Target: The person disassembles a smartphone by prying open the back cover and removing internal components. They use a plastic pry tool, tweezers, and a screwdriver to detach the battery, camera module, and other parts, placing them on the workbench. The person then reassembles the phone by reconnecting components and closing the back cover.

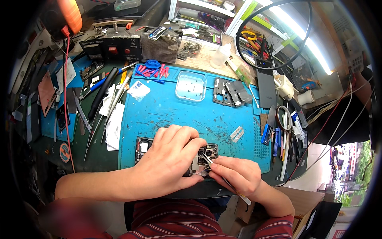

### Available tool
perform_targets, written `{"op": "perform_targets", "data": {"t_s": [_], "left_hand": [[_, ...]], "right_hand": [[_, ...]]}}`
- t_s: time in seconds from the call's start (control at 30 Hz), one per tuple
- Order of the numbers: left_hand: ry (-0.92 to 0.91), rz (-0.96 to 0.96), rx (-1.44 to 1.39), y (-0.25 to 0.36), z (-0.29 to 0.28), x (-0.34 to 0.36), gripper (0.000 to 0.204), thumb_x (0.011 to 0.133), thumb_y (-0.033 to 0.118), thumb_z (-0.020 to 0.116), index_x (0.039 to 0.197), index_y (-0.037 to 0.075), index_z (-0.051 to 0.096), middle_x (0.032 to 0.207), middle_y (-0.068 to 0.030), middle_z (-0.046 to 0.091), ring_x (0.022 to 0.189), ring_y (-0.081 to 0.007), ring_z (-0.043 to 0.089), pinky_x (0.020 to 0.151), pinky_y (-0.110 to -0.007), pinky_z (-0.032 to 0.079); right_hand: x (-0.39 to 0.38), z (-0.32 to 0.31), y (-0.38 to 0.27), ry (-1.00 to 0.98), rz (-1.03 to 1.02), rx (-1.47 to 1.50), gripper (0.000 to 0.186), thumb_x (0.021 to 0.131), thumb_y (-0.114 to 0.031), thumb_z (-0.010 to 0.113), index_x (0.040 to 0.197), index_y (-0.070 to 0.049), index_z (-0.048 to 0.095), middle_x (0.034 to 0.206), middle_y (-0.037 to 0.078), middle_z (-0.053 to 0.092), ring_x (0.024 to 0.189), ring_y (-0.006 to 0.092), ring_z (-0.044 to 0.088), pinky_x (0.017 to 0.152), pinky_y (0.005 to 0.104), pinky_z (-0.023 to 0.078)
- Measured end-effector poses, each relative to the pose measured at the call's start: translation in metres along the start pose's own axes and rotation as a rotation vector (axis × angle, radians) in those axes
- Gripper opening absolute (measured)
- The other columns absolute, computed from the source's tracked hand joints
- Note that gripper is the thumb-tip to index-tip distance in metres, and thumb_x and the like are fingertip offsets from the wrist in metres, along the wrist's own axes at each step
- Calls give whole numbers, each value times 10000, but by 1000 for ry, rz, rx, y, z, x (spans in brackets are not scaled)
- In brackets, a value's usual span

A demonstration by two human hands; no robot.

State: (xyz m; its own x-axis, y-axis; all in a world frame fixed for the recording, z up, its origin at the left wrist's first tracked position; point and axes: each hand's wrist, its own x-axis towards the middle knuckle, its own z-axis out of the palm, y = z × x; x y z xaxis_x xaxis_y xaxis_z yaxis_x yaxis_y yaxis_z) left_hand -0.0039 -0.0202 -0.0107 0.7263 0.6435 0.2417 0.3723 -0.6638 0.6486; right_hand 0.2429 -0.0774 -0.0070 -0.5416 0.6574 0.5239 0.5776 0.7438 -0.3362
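Note:
An opened smartphone [212,151] lies on the blue work mat near its front edge, with its inner boards and camera modules bare. My left hand [171,157] lies across the middle of it, fingers bent and thumb at the near edge, gripping it. Much of the phone is hidden under this hand. In my right hand [240,173] a pair of metal tweezers [229,184] is pinched between thumb and fingers. Its tips reach the phone beside the round camera lenses. Whether the tips hold a small part, I cannot tell.
A clear plastic box [191,87] with tiny dark parts stands behind my hands. Right of it lie a phone frame and cover [224,92]. A razor blade [236,134] rests on the blue mat [159,109]. Tweezers and a black-handled tool [104,89] lie left; blue-handled tools [275,143] lie right.

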Motion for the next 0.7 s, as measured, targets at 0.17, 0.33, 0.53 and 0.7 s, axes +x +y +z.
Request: {"op": "perform_targets", "data": {"t_s": [0.17, 0.33, 0.53, 0.7], "left_hand": [[5, -1, -1, -1, 1, 0, 685, 756, 264, 919, 1313, 31, 597, 1258, -149, 549, 1207, -362, 515, 1041, -474, 389], [4, -9, -8, 0, 0, 0, 703, 742, 261, 930, 1315, 27, 595, 1268, -154, 551, 1212, -368, 515, 1042, -475, 391], [-9, -23, 2, 2, -2, 0, 729, 728, 263, 941, 1323, 25, 595, 1287, -156, 549, 1226, -372, 513, 1043, -474, 398], [-8, -15, 18, 3, -1, 0, 730, 726, 272, 942, 1321, 29, 598, 1299, -153, 544, 1232, -370, 511, 1044, -473, 397]], "right_hand": [[-4, 4, 1, 27, -27, -32, 266, 820, -47, 876, 1054, 19, 768, 996, 139, 776, 830, 246, 780, 665, 316, 640], [-5, 0, 2, 16, 23, 32, 264, 825, -37, 873, 1063, 13, 771, 994, 140, 784, 843, 250, 785, 674, 328, 643], [-2, -27, 1, 70, 570, 456, 115, 932, -2, 758, 1039, 39, 746, 936, 135, 789, 849, 214, 791, 760, 311, 635], [-1, -35, 14, -17, 1011, 793, 160, 1041, -84, 700, 1107, 59, 727, 1001, 118, 779, 924, 184, 780, 810, 286, 624]]}}
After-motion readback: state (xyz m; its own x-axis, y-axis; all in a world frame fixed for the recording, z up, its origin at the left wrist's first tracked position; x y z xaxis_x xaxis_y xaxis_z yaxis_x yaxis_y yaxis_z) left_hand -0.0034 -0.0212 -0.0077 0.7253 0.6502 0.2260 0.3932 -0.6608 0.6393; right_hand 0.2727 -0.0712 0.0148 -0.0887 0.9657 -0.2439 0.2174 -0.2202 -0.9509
